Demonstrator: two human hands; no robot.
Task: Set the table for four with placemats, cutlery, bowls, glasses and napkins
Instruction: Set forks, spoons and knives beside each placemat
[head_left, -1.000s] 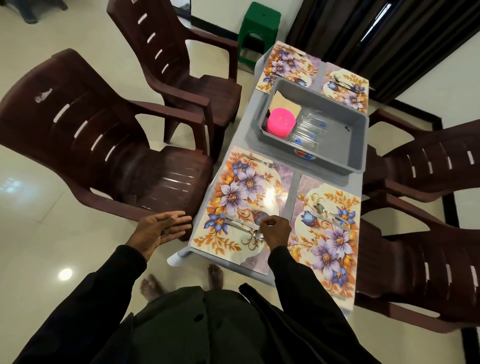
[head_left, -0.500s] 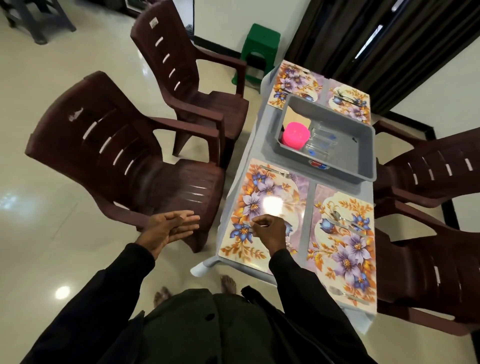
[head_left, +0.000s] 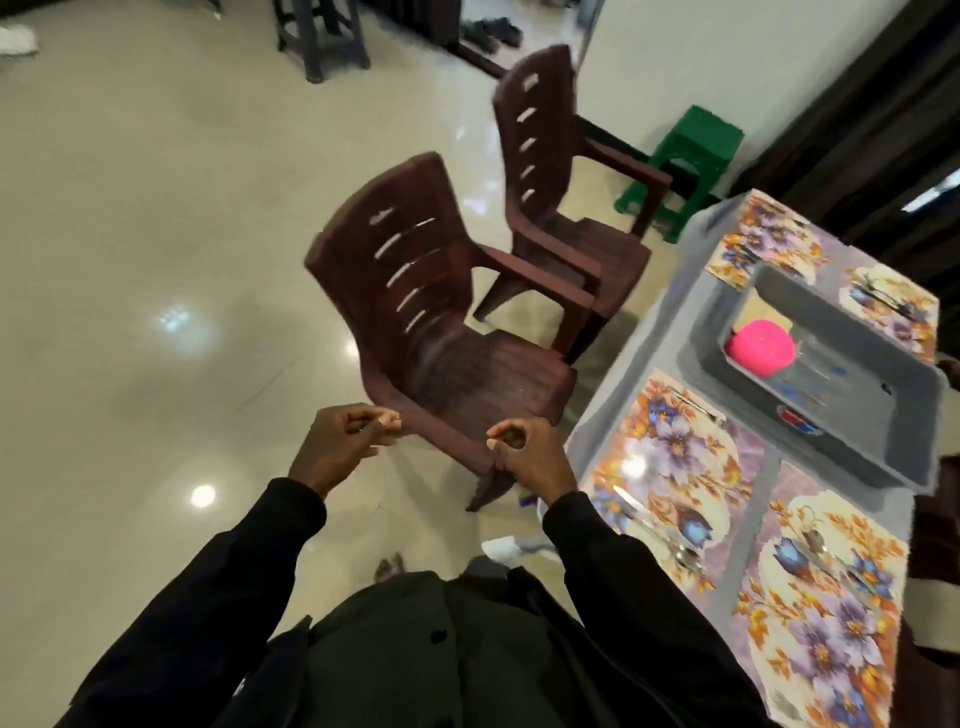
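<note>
Hands off table, empty; mats and cutlery laid, tub not unloaded.
Our left hand (head_left: 343, 447) and right hand (head_left: 524, 453) hang clenched above the floor (head_left: 156, 260) by the chair (head_left: 441, 322), gripping nothing we can see. Four mats (head_left: 675, 457) lie on the table (head_left: 670, 332), one per seat, with cutlery (head_left: 649, 519) on the near ones. The bowl (head_left: 761, 347) and glasses (head_left: 810, 370) sit in the tub (head_left: 831, 325) mid-table, in reach of every setting, we reckon.

A glossy cream tiled floor (head_left: 130, 234) mirrors ceiling lights (head_left: 179, 322). Two brown plastic armchairs (head_left: 415, 322) (head_left: 550, 197) stand along the worktop's (head_left: 670, 332) left edge. Past its far end, a green stool (head_left: 685, 156) sits against a white wall (head_left: 701, 52) beside dark curtains (head_left: 857, 130).
</note>
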